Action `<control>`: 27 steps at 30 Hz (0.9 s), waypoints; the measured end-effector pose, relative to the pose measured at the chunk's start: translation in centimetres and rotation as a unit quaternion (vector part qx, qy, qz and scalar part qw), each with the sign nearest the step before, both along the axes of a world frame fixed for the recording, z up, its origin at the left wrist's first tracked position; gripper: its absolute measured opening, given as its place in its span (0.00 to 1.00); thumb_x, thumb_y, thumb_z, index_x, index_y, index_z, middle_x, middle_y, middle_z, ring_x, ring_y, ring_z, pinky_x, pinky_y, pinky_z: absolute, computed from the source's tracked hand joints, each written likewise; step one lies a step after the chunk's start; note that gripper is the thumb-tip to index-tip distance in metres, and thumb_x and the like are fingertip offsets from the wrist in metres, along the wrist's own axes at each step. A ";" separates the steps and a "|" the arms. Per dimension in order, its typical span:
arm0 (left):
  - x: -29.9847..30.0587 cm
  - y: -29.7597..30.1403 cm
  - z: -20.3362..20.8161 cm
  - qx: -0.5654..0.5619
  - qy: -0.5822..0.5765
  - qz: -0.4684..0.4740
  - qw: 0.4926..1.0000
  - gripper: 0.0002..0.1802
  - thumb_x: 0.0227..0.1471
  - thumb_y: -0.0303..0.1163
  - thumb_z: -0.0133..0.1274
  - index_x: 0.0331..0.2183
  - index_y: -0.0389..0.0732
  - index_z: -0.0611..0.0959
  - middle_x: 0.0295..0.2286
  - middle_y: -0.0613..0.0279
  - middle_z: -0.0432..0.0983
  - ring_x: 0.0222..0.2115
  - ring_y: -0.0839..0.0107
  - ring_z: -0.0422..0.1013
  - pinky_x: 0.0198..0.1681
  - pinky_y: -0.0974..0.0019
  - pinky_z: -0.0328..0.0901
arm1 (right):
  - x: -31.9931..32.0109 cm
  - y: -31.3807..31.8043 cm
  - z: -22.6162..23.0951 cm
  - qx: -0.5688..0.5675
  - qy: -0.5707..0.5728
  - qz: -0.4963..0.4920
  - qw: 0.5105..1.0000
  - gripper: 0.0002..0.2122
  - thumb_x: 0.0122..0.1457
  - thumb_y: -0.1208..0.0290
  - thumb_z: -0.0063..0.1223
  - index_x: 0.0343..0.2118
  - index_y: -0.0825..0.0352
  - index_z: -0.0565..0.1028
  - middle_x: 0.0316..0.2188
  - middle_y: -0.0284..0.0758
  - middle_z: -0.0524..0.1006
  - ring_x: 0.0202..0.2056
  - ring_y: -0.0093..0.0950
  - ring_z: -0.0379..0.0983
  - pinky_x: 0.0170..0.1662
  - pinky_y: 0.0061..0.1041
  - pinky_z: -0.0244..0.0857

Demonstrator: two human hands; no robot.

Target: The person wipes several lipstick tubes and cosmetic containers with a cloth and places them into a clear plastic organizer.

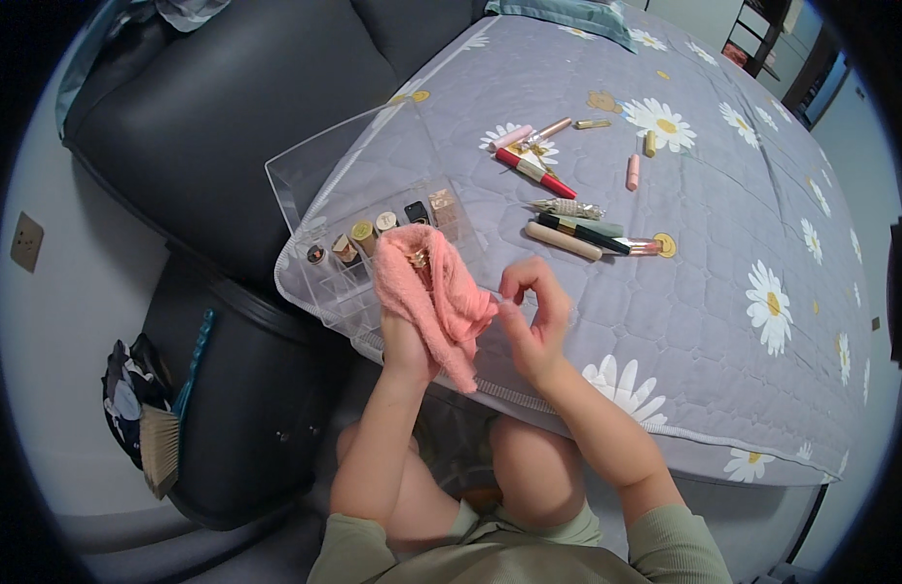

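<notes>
A pink towel cloth (449,304) is bunched in my left hand (404,348), which is closed round it from below. Something small and gold-coloured (419,260) shows in the cloth's folds; most of it is covered, so its kind is unclear. My right hand (536,321) pinches the cloth's right edge between thumb and finger. Just behind the cloth stands a clear plastic organizer (293,165) with its lid raised. Several lipsticks stand in its compartments, among them a gold-topped one (362,232) and a black one (416,211). The cloth hides part of the organizer.
On the daisy-print bed cover (704,360) lie a red lipstick tube (535,173), a pink tube (633,172), a beige tube (563,241), a silver patterned tube (568,208) and several others. A black leather headboard (227,107) rises at left. A brush (161,448) stands lower left.
</notes>
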State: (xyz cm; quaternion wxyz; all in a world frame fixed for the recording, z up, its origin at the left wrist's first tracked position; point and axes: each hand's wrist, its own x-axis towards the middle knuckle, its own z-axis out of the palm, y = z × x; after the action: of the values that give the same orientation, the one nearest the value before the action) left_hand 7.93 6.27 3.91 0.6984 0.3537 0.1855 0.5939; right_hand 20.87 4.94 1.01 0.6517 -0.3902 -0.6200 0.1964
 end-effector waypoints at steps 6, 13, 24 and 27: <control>-0.7 -0.3 -0.1 -0.105 0.022 -0.051 0.993 0.20 0.50 0.34 0.38 0.45 0.37 0.63 0.40 0.58 0.63 0.40 0.69 0.64 0.41 0.67 0.62 | -0.2 0.2 0.6 0.005 -0.031 0.010 0.999 0.21 0.33 0.72 0.58 0.33 0.68 0.66 0.32 0.37 0.63 0.30 0.27 0.62 0.31 0.21 0.57; -1.8 -0.5 -0.1 -0.079 -0.043 -0.042 0.995 0.25 0.49 0.39 0.38 0.48 0.38 0.58 0.43 0.57 0.61 0.43 0.65 0.61 0.46 0.63 0.58 | -0.5 0.2 1.3 0.074 -0.066 -0.008 0.995 0.25 0.27 0.67 0.64 0.34 0.66 0.68 0.33 0.38 0.63 0.33 0.30 0.63 0.34 0.25 0.59; -2.4 -1.6 -1.0 -0.054 0.013 -0.002 0.998 0.19 0.51 0.40 0.36 0.41 0.38 0.65 0.36 0.60 0.66 0.36 0.70 0.65 0.38 0.67 0.64 | -0.7 0.4 0.2 0.157 -0.168 0.003 0.973 0.19 0.28 0.60 0.65 0.22 0.65 0.71 0.25 0.33 0.68 0.24 0.26 0.64 0.24 0.21 0.58; -2.5 -1.7 -1.4 -0.049 0.029 0.015 0.998 0.19 0.51 0.40 0.35 0.42 0.38 0.66 0.35 0.61 0.66 0.36 0.71 0.66 0.37 0.68 0.64 | -0.7 0.5 0.2 0.208 -0.205 -0.024 0.956 0.16 0.30 0.61 0.63 0.19 0.64 0.70 0.21 0.31 0.69 0.20 0.25 0.64 0.19 0.21 0.56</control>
State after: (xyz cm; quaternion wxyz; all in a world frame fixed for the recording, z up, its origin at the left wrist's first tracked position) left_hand 5.42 4.60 2.47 0.7004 0.3334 0.2398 0.5837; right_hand 20.13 5.46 1.18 0.5820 -0.2923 -0.7579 -0.0371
